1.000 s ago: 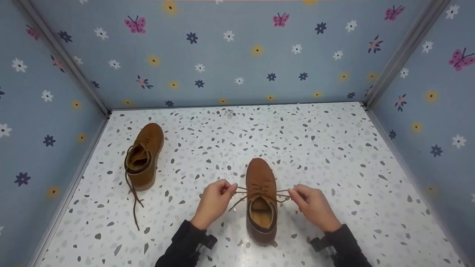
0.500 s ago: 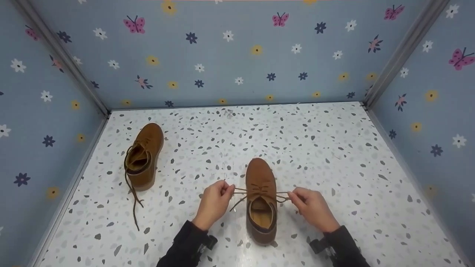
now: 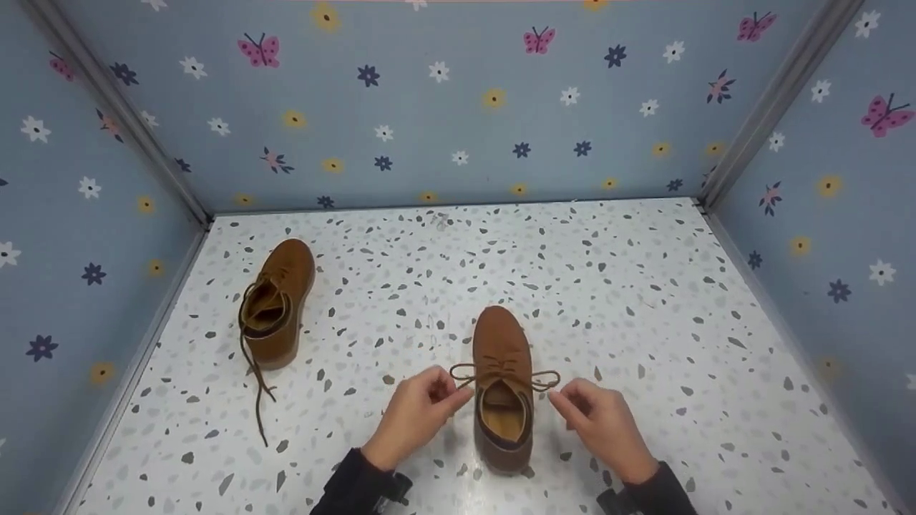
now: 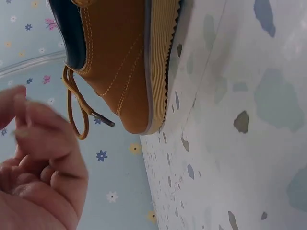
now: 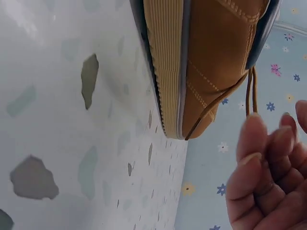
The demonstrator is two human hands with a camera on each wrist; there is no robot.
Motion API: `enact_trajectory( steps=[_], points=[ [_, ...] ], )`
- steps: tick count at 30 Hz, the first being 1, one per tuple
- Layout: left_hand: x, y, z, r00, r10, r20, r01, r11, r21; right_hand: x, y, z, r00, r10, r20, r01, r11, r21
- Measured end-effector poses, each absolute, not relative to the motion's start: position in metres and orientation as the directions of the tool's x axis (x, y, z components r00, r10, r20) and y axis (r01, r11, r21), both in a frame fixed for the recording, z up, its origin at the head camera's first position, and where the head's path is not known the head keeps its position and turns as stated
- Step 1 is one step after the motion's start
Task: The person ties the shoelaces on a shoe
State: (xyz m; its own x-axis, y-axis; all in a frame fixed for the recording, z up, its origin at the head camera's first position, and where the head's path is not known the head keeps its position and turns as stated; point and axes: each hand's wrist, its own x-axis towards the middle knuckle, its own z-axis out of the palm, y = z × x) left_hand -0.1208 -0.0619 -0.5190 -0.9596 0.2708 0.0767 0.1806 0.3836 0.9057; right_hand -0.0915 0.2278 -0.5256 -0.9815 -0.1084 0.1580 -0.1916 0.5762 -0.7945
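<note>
A brown lace-up shoe (image 3: 499, 332) stands on the floor, toe pointing away from me. Its lace is tied in a bow, with a left loop (image 3: 464, 365) and a right loop (image 3: 547, 372) sticking out at either side. My left hand (image 3: 413, 409) hovers beside the shoe with fingers loosely bent; in the left wrist view the dark-tipped lace end (image 4: 103, 119) hangs free of it. Fingertips of my right hand (image 3: 605, 423) are right at the end of the right loop, loosely bent, and partly cover the lace (image 5: 248, 98) in the right wrist view.
A second brown shoe (image 3: 292, 261) stands farther off to the left, its untied lace (image 3: 259, 390) trailing over the speckled floor (image 3: 644, 286). Blue patterned panels (image 3: 458, 114) enclose the floor at the back and both sides.
Both hands were pinching the loops and pulling them sideways. Now the loops are slack and rounded, and both hands have dropped slightly toward me, the left also closer to the shoe.
</note>
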Motion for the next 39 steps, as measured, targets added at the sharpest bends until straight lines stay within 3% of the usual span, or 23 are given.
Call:
enact_trajectory(
  steps=[5, 9, 13, 18, 27, 32, 39],
  points=[
    [-0.099, -0.054, -0.526, -0.917, 0.395, -0.056, 0.09, 0.341, 0.936, -0.072, 0.219, -0.529, -0.96, -0.261, 0.102, -0.239, 0.572, -0.785],
    [-0.088, -0.044, -0.535, -0.899, 0.433, -0.062, 0.057, 0.255, 0.965, -0.061, 0.212, -0.533, -0.939, -0.342, -0.041, -0.163, 0.545, -0.823],
    [-0.087, -0.034, -0.539, -0.904, 0.427, -0.04, 0.05, 0.196, 0.979, -0.057, 0.204, -0.536, -0.929, -0.339, -0.148, -0.057, 0.526, -0.849],
    [-0.093, -0.025, -0.537, -0.907, 0.419, -0.049, 0.05, 0.224, 0.973, -0.058, 0.201, -0.54, -0.954, -0.277, -0.115, -0.05, 0.523, -0.851],
    [-0.125, -0.004, -0.537, -0.907, 0.418, -0.052, 0.07, 0.272, 0.96, -0.084, 0.211, -0.54, -0.972, -0.235, 0.015, -0.157, 0.598, -0.786],
    [-0.151, 0.011, -0.535, -0.919, 0.394, -0.025, 0.119, 0.336, 0.934, -0.112, 0.221, -0.538, -0.981, -0.196, -0.011, -0.111, 0.602, -0.79],
    [-0.196, 0.035, -0.529, -0.903, 0.422, -0.078, 0.072, 0.327, 0.942, -0.156, 0.235, -0.534, -0.988, -0.145, -0.053, -0.044, 0.595, -0.802]
  ],
)
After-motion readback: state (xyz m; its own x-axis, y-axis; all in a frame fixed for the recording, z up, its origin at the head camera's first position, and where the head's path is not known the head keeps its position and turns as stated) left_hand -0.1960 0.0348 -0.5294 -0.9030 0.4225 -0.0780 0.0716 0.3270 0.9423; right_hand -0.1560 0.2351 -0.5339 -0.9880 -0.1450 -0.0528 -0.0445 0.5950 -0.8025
